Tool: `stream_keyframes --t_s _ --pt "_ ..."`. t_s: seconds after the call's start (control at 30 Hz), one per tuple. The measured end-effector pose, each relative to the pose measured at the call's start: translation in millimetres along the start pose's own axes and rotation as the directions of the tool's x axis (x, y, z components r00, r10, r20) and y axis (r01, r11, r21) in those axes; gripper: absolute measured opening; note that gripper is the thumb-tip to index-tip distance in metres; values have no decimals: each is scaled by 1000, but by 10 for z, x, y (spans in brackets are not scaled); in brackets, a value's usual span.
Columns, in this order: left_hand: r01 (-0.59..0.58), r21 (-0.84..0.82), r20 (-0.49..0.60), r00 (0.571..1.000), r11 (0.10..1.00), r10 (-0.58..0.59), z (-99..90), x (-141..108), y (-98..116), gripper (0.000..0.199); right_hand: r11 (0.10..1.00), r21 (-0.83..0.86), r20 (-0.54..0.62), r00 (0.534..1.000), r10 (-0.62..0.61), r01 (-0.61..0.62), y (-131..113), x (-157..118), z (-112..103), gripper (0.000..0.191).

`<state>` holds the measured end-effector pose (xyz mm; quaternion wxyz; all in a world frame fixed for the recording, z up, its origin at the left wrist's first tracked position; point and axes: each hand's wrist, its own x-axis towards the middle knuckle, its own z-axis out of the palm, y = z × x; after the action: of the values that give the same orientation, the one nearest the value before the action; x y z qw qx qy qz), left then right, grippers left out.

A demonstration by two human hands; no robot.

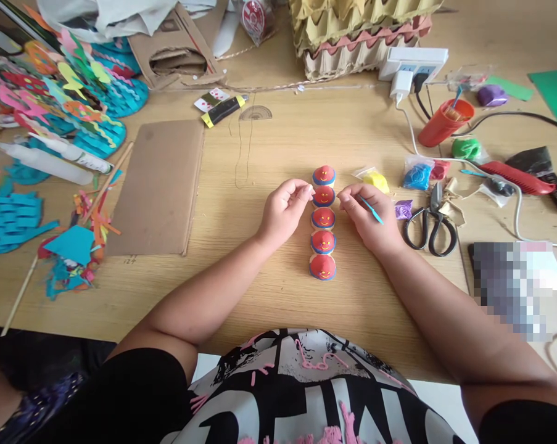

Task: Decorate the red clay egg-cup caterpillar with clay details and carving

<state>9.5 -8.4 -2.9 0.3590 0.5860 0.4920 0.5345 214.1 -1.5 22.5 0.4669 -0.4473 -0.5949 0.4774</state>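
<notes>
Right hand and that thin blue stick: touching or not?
Touching. The head view shows the blue stick lying against the fingers of the right hand, one end jutting out over it.

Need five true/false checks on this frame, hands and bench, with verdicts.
1. Five red-and-blue smiling cups form one row. True.
2. The left hand holds the blue stick tool. False: it is in the right hand's grip.
3. The black-handled scissors lie to the right of the row. True.
4. The power strip has nothing plugged in. False: a white adapter and a black plug are in it.
5. The cardboard sheet lies to the left of the row. True.
</notes>
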Motion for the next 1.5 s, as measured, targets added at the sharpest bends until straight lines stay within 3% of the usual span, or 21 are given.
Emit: stream_keyframes --t_s 0.57,0.9,1.27,1.37,1.5 --pt "17 -3 12 1000 1000 -17 -10 3 -2 30 997 68 4 999 42 -42 81 6 -13 48" --pt "69 -45 -10 998 997 -70 13 -4 69 50 999 -10 32 999 42 -41 36 6 -10 56" --pt "56 -39 -16 998 998 -57 -1 3 71 59 998 -23 31 998 52 -51 45 7 -7 67" --pt "37 -3 -12 999 999 -37 -6 -3 61 54 999 -5 26 998 50 -50 66 6 -6 63" --pt "-76 107 25 997 991 74 -23 -14 70 36 999 -4 22 999 36 -36 65 8 -4 57"
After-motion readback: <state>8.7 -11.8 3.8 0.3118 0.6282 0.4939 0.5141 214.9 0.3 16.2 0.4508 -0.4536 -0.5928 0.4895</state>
